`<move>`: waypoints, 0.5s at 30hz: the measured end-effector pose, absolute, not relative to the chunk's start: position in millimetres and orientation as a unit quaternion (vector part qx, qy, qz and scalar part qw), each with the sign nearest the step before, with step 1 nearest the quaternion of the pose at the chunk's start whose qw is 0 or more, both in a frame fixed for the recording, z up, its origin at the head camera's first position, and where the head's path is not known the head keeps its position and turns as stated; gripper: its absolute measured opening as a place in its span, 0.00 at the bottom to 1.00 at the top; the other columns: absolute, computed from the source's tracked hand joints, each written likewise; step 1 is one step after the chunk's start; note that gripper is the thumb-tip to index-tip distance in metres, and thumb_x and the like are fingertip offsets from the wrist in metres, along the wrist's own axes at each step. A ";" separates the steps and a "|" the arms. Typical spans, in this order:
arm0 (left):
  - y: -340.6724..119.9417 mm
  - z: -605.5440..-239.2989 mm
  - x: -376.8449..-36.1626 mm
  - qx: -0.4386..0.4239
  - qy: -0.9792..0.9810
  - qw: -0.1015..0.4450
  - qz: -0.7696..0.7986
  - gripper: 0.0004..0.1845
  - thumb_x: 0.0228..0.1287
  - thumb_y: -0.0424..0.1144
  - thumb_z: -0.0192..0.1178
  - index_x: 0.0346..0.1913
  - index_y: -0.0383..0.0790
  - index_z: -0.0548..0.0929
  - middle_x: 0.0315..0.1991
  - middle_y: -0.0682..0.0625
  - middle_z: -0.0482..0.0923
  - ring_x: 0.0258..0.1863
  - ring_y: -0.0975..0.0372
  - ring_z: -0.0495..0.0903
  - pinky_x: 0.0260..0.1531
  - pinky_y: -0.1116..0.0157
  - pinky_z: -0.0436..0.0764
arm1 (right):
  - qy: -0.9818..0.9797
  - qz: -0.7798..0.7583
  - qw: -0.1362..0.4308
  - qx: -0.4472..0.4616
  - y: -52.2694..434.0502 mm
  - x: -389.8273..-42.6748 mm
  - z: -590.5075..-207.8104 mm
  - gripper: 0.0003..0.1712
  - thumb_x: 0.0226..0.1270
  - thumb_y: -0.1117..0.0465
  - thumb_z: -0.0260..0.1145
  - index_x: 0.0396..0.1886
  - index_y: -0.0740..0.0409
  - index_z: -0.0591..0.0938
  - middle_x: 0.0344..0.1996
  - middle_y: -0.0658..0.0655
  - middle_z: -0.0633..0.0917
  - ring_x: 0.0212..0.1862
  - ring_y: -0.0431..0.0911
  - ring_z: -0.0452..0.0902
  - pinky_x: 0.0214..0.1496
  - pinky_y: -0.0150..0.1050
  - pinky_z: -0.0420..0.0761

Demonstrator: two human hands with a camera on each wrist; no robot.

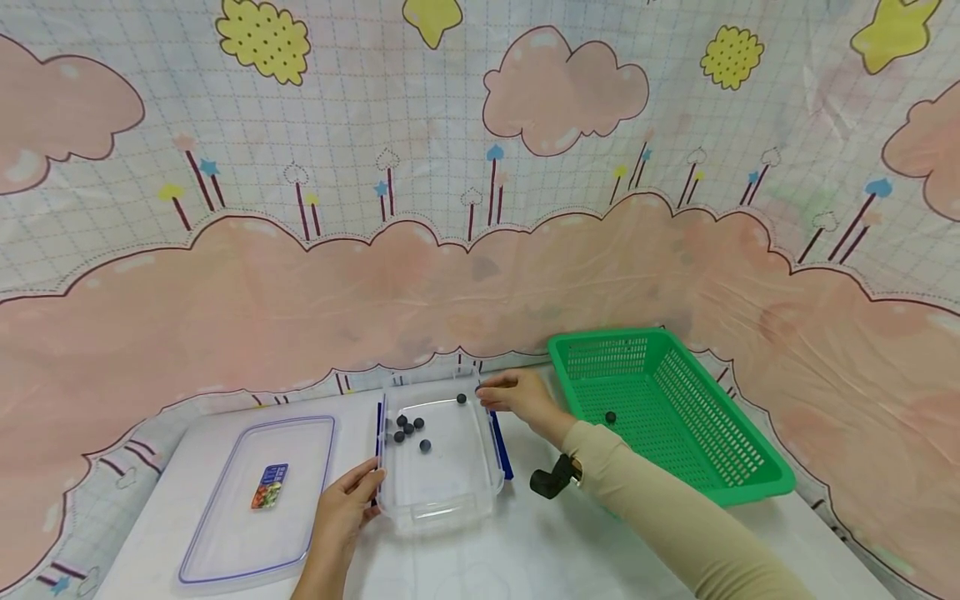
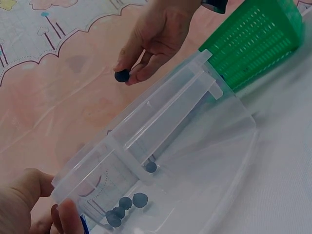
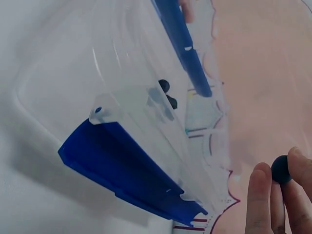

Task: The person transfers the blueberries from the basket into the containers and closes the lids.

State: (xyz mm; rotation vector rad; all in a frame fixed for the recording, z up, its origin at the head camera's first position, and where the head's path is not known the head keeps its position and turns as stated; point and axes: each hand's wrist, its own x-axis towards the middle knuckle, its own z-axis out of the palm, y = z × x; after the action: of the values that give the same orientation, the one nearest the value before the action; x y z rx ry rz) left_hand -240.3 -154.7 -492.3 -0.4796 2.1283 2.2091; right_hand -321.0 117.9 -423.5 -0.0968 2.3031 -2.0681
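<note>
Carefully now: one dark ball pinched above the clear box

Between thumb and fingertips of the right hand (image 1: 525, 398) sits a small dark ball (image 2: 122, 75), held in the air just over the far right corner of the clear plastic box (image 1: 442, 500). Its grip is a light pinch, clenched on the ball alone. To do this step well, I judge the pinch should stay gentle but closed, since so round and smooth a thing could easily roll free, and the hand should clear the box wall before travelling anywhere. Six more dark balls (image 1: 408, 427) lie inside the box, most of them bunched near its left side. The left hand (image 1: 347, 508) grips the near left corner of the box, steadying it on the white table (image 1: 525, 558). Beyond the right forearm stands a green basket (image 1: 750, 483) with one ball (image 1: 611, 417) in it, and a clear lid (image 1: 217, 533) lies flat to the left
</note>
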 end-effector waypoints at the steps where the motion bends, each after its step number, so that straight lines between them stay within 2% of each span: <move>1: -154.7 -492.3 -240.2 -0.154 0.686 0.018 0.711 0.25 0.65 0.37 0.64 0.63 0.32 0.77 0.30 0.59 0.75 0.32 0.65 0.71 0.26 0.72 0.80 | 0.740 -0.672 0.022 -0.035 116.4 -320.9 -424.1 0.13 0.61 0.71 0.70 0.45 0.74 0.83 0.38 0.66 0.87 0.37 0.49 0.87 0.45 0.42 0.86; 15: -153.8 -489.9 -238.4 -0.151 0.686 0.019 0.711 0.25 0.65 0.39 0.64 0.63 0.32 0.77 0.30 0.59 0.75 0.33 0.65 0.71 0.27 0.72 0.80 | 0.740 -0.669 0.050 -0.045 87.1 -319.7 -436.1 0.14 0.59 0.69 0.72 0.43 0.73 0.84 0.38 0.65 0.88 0.39 0.50 0.88 0.45 0.40 0.86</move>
State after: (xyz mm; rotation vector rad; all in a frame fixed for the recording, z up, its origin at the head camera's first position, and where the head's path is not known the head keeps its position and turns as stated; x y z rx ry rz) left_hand -238.4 -153.8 -489.9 -0.4702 2.1312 2.2074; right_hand -319.7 87.1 -436.1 -0.1374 2.2549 -2.0375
